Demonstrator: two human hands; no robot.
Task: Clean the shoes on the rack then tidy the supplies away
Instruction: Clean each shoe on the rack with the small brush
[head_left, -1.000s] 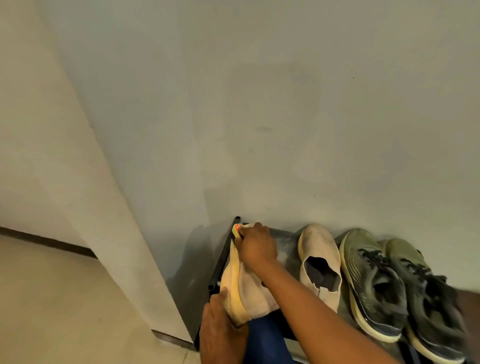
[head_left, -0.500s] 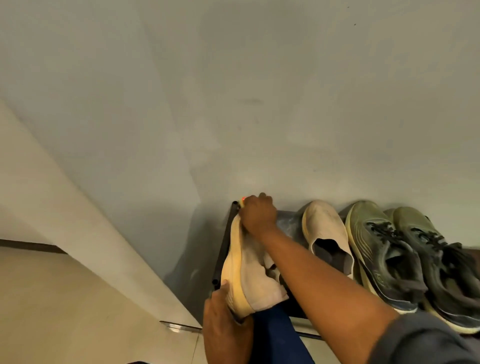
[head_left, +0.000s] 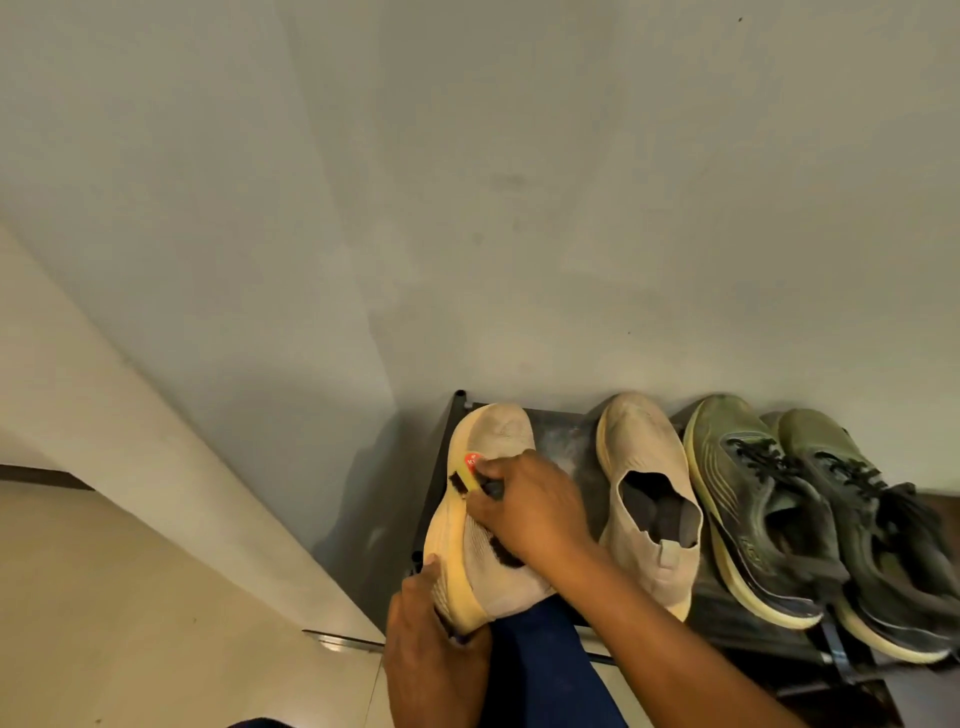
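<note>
A beige slip-on shoe (head_left: 493, 431) with a yellowish sole lies tilted on its side over the left end of the black shoe rack (head_left: 558, 431). My left hand (head_left: 431, 639) grips its heel from below. My right hand (head_left: 530, 504) holds a yellow brush (head_left: 467, 470) with dark bristles and a red label, pressed against the shoe's side near the sole. Its matching beige shoe (head_left: 644, 467) stands upright on the rack just to the right.
Two olive-green laced sneakers (head_left: 737, 483) (head_left: 852, 499) sit on the rack's right part. A grey wall rises directly behind the rack, and a wall corner juts out on the left above a beige floor (head_left: 130, 597). My blue trouser leg (head_left: 540, 665) is below the shoe.
My right hand has drawn the brush back from the shoe's toe to its middle, uncovering the toe. My left hand keeps its hold on the heel.
</note>
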